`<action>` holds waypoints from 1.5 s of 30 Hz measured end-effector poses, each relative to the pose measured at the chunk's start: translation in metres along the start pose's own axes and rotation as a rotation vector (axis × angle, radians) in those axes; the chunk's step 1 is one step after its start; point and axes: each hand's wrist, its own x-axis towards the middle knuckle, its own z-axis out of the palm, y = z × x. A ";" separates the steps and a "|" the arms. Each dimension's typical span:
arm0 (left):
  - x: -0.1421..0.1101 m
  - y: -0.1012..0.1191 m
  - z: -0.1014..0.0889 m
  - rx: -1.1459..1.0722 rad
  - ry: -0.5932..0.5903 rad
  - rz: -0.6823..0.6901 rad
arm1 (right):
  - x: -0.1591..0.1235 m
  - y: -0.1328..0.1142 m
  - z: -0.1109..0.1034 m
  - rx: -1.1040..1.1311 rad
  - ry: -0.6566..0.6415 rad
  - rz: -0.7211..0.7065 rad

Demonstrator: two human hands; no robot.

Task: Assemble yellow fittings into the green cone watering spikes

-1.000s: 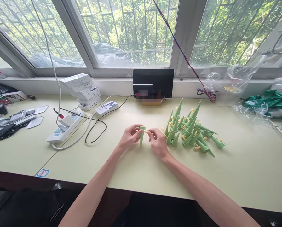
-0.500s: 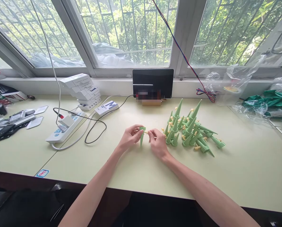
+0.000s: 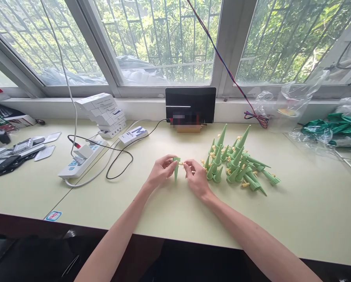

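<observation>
Between the thumb and fingers of my left hand (image 3: 162, 170) is a green plastic cone-shaped spike (image 3: 176, 172), held upside down with its point toward the table. My right hand (image 3: 196, 178) pinches a small yellow valve-like piece (image 3: 180, 163) at the side of the spike, near its wide end. Whether the yellow piece is one with the spike or only touches it, I cannot tell. Just right of my right hand, several like green spikes (image 3: 236, 156) with yellow side pieces are grouped, most standing point up, some lying on their sides.
A black tablet (image 3: 190, 103) leans at the back of the table (image 3: 169, 211). To the left are a white power strip (image 3: 84, 158), stacked white boxes (image 3: 104, 113) and a black cable (image 3: 131, 156). Green and clear plastic bags (image 3: 334, 127) lie at the far right.
The view has shifted very slightly. My hands keep the same hold on the spike and its yellow piece, with the fingers barely moved.
</observation>
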 end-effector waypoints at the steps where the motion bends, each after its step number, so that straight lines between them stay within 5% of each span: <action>1: 0.000 -0.001 0.000 -0.002 0.002 -0.002 | 0.000 0.000 0.000 0.005 0.004 0.001; 29: -0.002 -0.001 0.000 0.055 -0.053 -0.018 | 0.001 0.001 -0.002 -0.139 -0.058 -0.025; 45: 0.000 -0.001 0.000 0.036 -0.019 -0.018 | 0.002 0.005 0.000 -0.030 -0.053 0.002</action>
